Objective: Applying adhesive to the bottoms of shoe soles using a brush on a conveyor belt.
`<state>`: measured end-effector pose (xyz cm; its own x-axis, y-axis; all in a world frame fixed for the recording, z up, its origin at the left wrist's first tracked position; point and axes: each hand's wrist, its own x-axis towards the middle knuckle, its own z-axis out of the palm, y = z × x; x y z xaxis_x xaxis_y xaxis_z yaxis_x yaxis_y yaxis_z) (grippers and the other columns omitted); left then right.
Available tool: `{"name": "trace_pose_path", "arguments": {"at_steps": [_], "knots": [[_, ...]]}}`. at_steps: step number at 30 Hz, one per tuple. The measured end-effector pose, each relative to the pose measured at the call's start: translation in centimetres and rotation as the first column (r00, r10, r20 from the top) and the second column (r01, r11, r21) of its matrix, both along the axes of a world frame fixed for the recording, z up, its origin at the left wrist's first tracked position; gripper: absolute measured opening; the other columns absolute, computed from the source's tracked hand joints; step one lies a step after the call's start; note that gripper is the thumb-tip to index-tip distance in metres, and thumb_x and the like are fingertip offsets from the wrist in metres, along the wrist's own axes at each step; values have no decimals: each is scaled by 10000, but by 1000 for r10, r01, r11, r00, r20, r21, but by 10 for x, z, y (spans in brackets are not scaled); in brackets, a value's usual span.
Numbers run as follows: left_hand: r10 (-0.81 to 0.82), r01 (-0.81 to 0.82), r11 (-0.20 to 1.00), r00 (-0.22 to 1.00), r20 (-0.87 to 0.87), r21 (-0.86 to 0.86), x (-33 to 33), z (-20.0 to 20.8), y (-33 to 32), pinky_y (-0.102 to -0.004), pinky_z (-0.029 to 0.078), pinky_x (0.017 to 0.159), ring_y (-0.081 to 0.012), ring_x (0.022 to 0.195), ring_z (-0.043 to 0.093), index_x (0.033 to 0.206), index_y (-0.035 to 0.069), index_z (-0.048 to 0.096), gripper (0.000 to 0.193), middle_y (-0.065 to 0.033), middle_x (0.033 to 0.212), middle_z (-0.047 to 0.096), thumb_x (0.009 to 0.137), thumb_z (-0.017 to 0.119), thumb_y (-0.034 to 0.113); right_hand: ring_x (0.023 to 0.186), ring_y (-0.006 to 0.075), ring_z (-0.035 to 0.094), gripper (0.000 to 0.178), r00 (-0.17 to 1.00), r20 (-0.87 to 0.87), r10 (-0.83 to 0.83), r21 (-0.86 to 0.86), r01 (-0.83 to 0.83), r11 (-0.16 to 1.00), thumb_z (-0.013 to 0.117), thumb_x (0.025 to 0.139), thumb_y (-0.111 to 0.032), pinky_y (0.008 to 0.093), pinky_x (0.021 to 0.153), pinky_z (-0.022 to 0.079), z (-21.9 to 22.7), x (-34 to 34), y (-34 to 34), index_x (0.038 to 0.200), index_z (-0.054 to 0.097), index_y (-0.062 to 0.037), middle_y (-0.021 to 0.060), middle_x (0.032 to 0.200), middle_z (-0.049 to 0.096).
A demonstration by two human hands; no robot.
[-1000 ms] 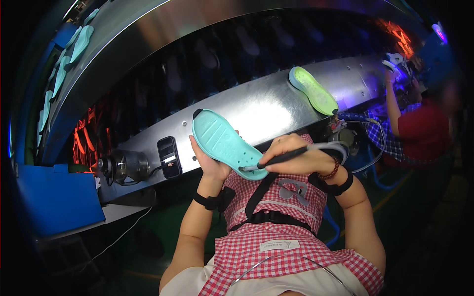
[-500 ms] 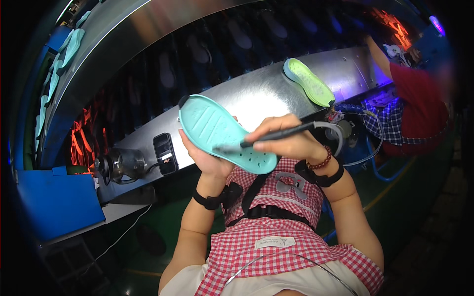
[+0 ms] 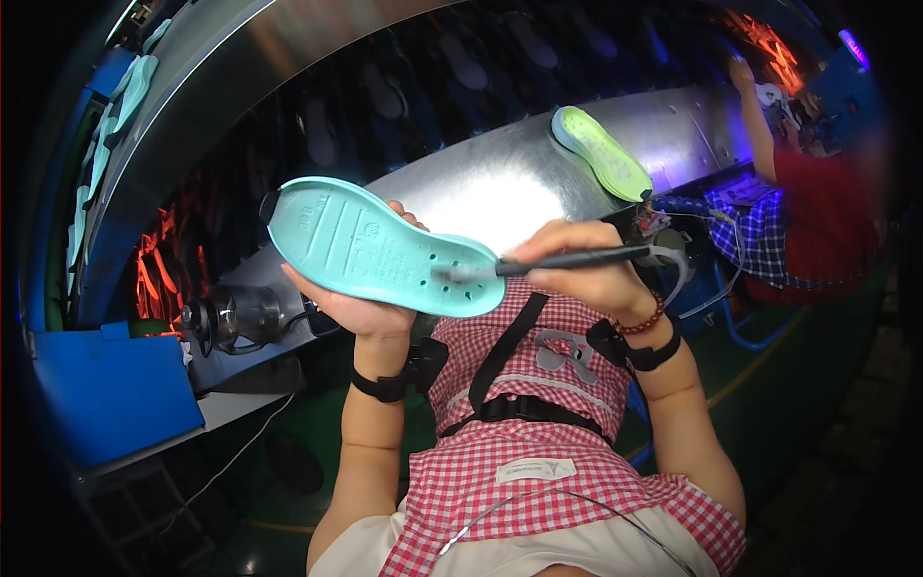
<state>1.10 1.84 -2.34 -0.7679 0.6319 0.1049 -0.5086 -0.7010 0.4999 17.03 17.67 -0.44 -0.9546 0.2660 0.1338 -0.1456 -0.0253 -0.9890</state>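
My left hand (image 3: pixel 358 306) holds a teal shoe sole (image 3: pixel 375 248) from beneath, its flat inner face turned up toward me, heel end to the upper left. My right hand (image 3: pixel 588 271) grips a dark pen-like tool (image 3: pixel 567 260) with a cable at its rear. The tool's tip rests on the sole near its toe end, where a row of small holes shows. A second sole, green and lighter (image 3: pixel 602 152), lies on the shiny metal shelf (image 3: pixel 481 197) beyond my hands.
A curved metal conveyor housing (image 3: pixel 288 58) arcs overhead with dark soles inside and an orange glow at left. A blue box (image 3: pixel 106 394) stands at the left. Another person in red (image 3: pixel 817 192) works at the right. A small motor unit (image 3: pixel 226 313) sits below the shelf.
The teal sole has been raised closer to me and tilted flatter. My right hand has brought the tool's tip onto its toe end.
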Motion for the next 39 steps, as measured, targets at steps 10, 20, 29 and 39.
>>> {"name": "trace_pose_path", "arguments": {"at_steps": [10,20,29,39], "knots": [[-27,30,999,989,143,-16,-1,11,-4,-459,388,907,-347,1070,479,1286,57,368,773,-184,1217,461,821,237,661,862,174,608,186,992,-112,63,-445,-106,889,604,770,19,265,790,488,-31,-1,-10,955,595,33,137,954,625],[-368,378,919,924,102,-114,20,-26,-14,-444,468,834,-335,936,579,1263,7,378,588,-229,1109,530,896,289,459,747,76,582,179,989,-61,138,-140,-145,979,627,755,18,192,645,468,-4,2,-20,935,629,15,98,897,647],[-661,683,706,730,172,-186,-1,0,-13,-359,479,827,-229,969,574,1258,-25,370,504,-172,1103,543,872,418,295,829,201,635,214,849,-107,517,264,-477,838,678,696,-10,279,731,502,20,-2,7,905,640,12,134,911,648],[-745,687,394,628,226,-610,-12,15,-21,-307,441,843,-218,976,557,1207,-47,447,544,-174,1129,539,823,476,337,869,245,629,182,804,-23,594,350,-550,758,645,736,-17,308,753,498,43,-7,32,916,635,1,136,915,650]]}}
